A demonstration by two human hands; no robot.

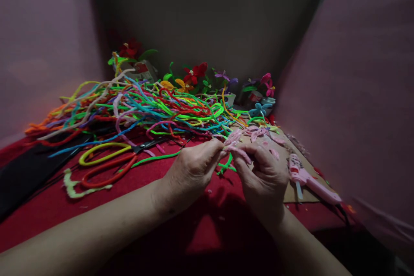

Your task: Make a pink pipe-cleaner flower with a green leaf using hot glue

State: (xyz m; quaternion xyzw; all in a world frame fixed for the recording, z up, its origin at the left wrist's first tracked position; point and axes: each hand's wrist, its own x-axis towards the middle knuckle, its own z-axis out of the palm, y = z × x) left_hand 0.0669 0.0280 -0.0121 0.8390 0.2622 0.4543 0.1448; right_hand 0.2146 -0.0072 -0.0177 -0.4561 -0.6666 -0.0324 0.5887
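- Pinched tight between thumb and fingers of the left hand [196,161]: the near end of a pink fuzzy strip [241,154], held above a red cloth [136,183].
- Closed around the same strip from the other side: the right hand [263,177], thumb against forefinger, other fingers curled in. Too small to tell, the exact fingertip contact.
- Just beyond the fingertips, more pale pink fuzzy petals [258,133], scattered over a sheet of cardboard [308,197].
- Lying to the right on that cardboard, near the right hand: a pink glue gun [312,181], pale stick-like tip pointed toward the near edge.
- To the left of the left hand, scissors [139,147] with one yellow and one red handle loop, beside a crooked pale green strip [74,194].
- Heaped across the back: a tangle of coloured fuzzy stems [168,105] in green, red, blue, orange and pink.
- Behind the heap, in dim light, a red flower [196,73]; farther right, a bright pink flower [269,84] and, lower down, a blue flower [260,108].
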